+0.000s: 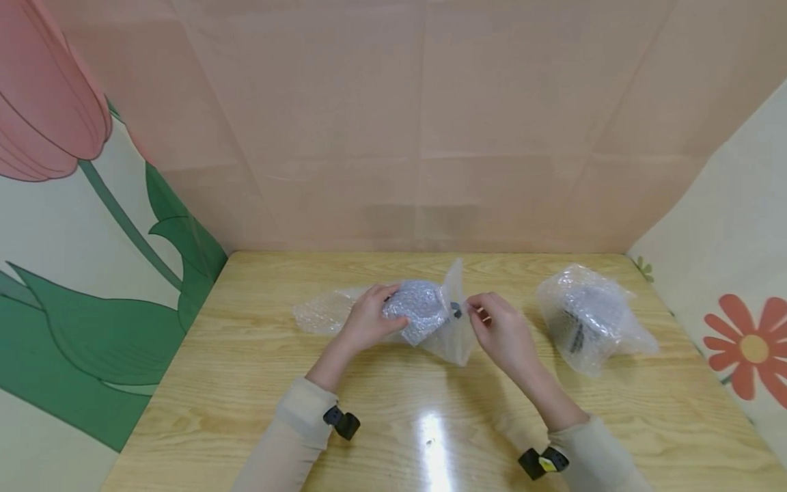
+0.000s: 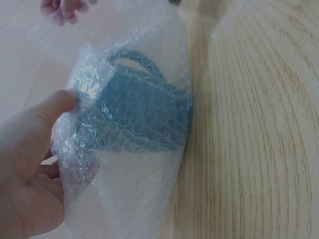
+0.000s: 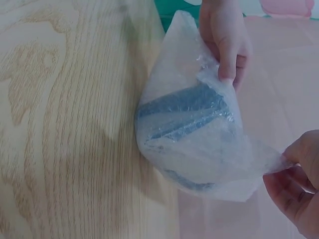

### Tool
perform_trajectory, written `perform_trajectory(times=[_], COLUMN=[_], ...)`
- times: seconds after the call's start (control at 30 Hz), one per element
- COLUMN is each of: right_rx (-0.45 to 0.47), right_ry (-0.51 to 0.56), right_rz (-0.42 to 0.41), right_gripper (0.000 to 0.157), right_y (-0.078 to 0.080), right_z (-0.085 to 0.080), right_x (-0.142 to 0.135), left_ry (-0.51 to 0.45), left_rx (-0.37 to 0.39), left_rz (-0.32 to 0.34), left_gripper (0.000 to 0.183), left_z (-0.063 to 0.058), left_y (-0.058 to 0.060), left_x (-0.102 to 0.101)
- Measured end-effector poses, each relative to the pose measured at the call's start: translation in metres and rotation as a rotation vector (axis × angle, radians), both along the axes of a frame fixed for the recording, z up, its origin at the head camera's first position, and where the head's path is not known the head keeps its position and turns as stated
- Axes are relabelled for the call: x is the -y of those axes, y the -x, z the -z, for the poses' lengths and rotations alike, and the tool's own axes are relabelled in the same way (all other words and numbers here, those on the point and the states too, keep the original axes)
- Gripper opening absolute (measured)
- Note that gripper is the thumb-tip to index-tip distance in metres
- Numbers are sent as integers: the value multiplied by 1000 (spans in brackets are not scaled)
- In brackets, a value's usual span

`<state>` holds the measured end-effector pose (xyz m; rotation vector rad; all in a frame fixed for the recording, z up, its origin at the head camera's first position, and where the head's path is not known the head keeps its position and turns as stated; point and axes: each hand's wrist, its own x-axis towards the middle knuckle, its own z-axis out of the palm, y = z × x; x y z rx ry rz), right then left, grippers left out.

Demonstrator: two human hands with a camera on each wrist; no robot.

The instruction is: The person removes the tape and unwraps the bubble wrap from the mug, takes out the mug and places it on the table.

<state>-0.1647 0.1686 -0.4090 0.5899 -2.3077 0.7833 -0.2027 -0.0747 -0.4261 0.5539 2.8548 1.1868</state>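
Note:
A blue item with a curved, handle-like loop lies inside bubble wrap [image 2: 137, 112] in the left wrist view; the wrap blurs its exact kind. In the head view this bubble-wrapped item [image 1: 418, 309] is at the middle of the table, its loose wrap trailing left and flaring out on the right. My left hand [image 1: 370, 318] grips the bundle from the left, thumb on the near side and fingers over the far side. At the right end, my right hand [image 1: 503, 333] pinches the edge of the bubble wrap [image 3: 271, 158] between thumb and fingers, pulling it out from the item.
A second bubble-wrapped bundle [image 1: 584, 318] with something dark inside sits on the right of the wooden table [image 1: 246, 410]. Behind the table hangs a pinkish-brown backdrop [image 1: 418, 137], with flower-printed panels [image 1: 753, 345] at the sides.

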Motion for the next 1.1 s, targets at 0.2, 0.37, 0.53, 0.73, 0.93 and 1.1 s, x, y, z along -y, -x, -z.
perform_trajectory(times=[0.2,0.37,0.53,0.73,0.93,1.1], right_rx=[3,8,5,5,12,30], right_ry=[-12,-13,-6,-1,19,33], right_rz=[42,83,102,151,213,243], right_gripper=[12,12,14,13,12,12], right_y=[1,1,2,3,4,5], right_z=[0,2,4,7,10,14], right_x=[-8,-16,-23,-31,-36,-43], left_ry=[0,-1,1,3,6,11], left_rx=[-12,-11,2,8,2,2], left_rz=[5,6,-2,1,2,-4], left_gripper=[67,67,68,68,68,68], left_z=[1,1,0,-1,-2,-1], left_y=[1,1,0,-1,-1,-1], left_x=[0,0,0,0,-1,-1])
